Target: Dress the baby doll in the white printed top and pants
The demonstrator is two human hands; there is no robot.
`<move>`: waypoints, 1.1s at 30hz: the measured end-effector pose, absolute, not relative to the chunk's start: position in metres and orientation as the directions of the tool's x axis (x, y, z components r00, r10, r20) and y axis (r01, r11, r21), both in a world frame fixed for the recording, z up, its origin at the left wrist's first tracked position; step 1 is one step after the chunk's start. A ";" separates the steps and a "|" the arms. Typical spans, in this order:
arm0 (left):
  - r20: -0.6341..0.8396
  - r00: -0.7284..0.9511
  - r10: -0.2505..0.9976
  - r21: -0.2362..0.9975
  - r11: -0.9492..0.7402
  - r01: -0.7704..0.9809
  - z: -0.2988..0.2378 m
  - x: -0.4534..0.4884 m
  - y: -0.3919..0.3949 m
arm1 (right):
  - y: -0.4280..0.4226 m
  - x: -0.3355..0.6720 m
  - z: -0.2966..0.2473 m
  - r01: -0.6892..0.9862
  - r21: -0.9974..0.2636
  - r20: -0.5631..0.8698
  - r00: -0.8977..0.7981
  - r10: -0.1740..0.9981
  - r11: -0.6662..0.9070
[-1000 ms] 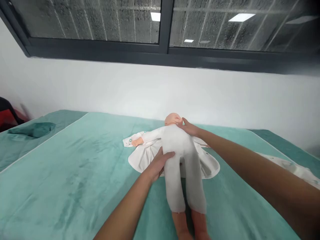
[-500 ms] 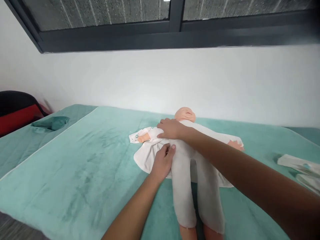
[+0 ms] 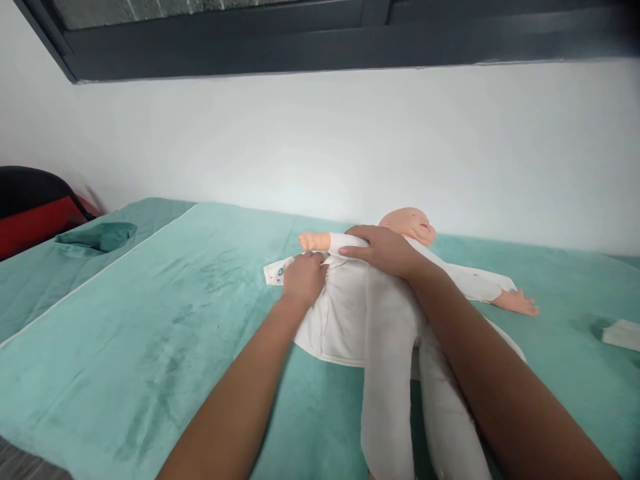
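Note:
A baby doll (image 3: 400,313) with a white cloth body lies on its back on a teal blanket (image 3: 150,320), head toward the wall. Under it is spread an open white garment (image 3: 335,327). My right hand (image 3: 383,250) is wrapped round the doll's upper arm, which is lifted with its bare hand (image 3: 313,241) pointing left. My left hand (image 3: 301,279) is closed on the garment's sleeve (image 3: 278,271) just beneath that arm. The doll's other arm (image 3: 515,303) lies out to the right.
A folded teal cloth (image 3: 97,237) lies at the far left of the bed. A black and red object (image 3: 30,207) stands beyond it. A white folded item (image 3: 623,332) sits at the right edge. A white wall and dark window frame are behind.
My right hand has taken hold of the doll's arm and lifted it out of the sleeve. My left hand moved up from the doll's hip to the sleeve. The view shifted left and down.

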State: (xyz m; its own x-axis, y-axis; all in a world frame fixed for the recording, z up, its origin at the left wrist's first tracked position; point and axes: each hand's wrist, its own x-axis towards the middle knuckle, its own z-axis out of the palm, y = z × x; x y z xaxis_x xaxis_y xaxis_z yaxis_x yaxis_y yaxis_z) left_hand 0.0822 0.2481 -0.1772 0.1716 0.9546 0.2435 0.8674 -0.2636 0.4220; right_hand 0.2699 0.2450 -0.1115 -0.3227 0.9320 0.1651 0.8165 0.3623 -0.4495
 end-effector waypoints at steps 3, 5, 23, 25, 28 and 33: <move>0.203 0.029 0.979 0.820 -0.186 0.541 -0.179 0.066 0.251 | 0.247 0.267 -0.114 0.830 -0.422 0.113 -0.351 0.929 0.365; 0.148 -0.015 0.989 0.957 -0.140 0.256 -0.177 0.059 0.247 | 0.249 0.266 -0.116 0.852 -0.401 0.093 -0.328 0.940 0.336; 0.161 0.254 0.954 0.987 -0.160 -0.022 -0.178 0.094 0.223 | 0.237 0.252 -0.127 0.933 -0.120 0.201 -0.312 0.929 0.339; 0.172 0.197 0.965 0.979 -0.190 0.077 -0.179 0.089 0.225 | 0.225 0.270 -0.128 0.930 -0.276 0.334 -0.142 0.932 0.241; 0.254 0.156 0.955 0.941 -0.281 0.190 -0.181 0.085 0.227 | 0.202 0.307 -0.133 0.919 -0.387 0.418 0.245 0.875 -0.072; 0.323 0.213 0.922 0.899 -0.370 0.235 -0.182 0.090 0.223 | 0.171 0.356 -0.156 0.766 -0.450 0.124 0.563 0.817 -0.460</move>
State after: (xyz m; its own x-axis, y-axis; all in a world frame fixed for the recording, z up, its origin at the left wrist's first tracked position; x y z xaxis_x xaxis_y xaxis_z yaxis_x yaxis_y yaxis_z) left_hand 0.0895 0.2232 -0.1824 0.2134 0.9219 0.3234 0.2350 -0.3697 0.8989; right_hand 0.3558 0.1711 -0.1558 0.5632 0.8170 0.1236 0.7656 -0.4598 -0.4499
